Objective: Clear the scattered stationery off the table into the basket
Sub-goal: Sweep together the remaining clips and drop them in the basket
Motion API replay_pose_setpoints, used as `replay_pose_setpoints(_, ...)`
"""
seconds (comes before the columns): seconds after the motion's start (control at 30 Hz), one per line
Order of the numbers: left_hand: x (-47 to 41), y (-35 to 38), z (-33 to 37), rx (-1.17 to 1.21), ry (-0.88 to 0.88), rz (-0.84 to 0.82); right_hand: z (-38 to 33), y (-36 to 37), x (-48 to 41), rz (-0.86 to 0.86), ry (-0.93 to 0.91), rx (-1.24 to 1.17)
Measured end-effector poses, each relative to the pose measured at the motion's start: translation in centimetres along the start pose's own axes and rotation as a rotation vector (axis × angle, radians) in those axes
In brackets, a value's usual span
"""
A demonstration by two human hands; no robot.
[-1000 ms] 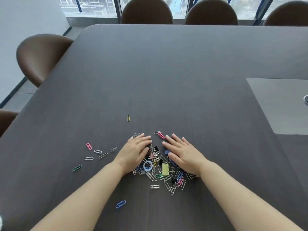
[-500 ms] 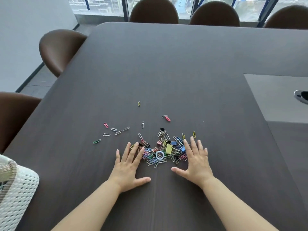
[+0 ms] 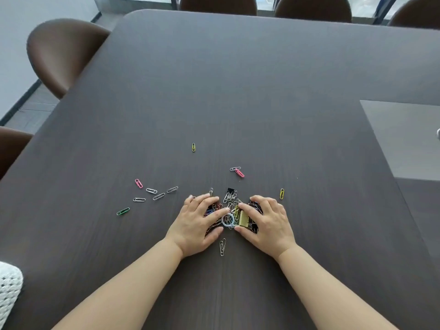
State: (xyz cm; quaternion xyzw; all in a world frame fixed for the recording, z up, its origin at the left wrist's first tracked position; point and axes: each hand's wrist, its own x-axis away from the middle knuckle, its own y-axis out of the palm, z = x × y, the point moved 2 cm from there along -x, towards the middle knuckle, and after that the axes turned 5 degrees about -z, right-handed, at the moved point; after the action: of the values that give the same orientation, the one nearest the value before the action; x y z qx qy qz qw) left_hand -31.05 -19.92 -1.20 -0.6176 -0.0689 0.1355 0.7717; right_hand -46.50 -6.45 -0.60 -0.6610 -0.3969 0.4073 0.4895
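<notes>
Mostly, the clip pile [image 3: 232, 214] lay bunched between left hand [image 3: 198, 222] and right hand [image 3: 269, 222], both cupped, fingers curled around it; stray clip [image 3: 222, 247] pointed lengthwise toward the person.

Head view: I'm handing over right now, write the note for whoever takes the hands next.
Left hand and right hand: curled around the clip pile from both sides, lying on the table, nothing lifted.
Basket: at the near left edge; its contents are not visible.
Strays: five clips and a green clip to the left, a yellow clip farther out, others around the pile.
Left: scoop the pile, carry it to the basket, collect strays.
</notes>
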Motion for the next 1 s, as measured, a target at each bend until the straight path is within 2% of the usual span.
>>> replay_pose_setpoints(0.07, 0.3, 0.2, 0.1, -0.001, 0.026, 0.025, -0.1, 0.1, 0.2, 0.041, 0.000, 0.004)
replay_pose_setpoints(0.23, 0.1, -0.3, 0.3, -0.023, -0.097, 0.077, -0.3, 0.2, 0.3, 0.114, 0.023, 0.008)
replay_pose_setpoints(0.7, 0.4, -0.2, 0.0, 0.044, -0.095, 0.301, -0.1, 0.3, 0.4, 0.302, 0.152, -0.078)
replay_pose_setpoints(0.87, 0.3, -0.2, 0.0, 0.057, -0.097, 0.327, -0.3, -0.7, 0.5, 0.234, 0.190, -0.174)
replay_pose_setpoints(1.0, 1.0, -0.7, 0.2, 0.077, -0.152, 0.304, -1.5, -2.5, 1.6, 0.104, 0.325, -0.440)
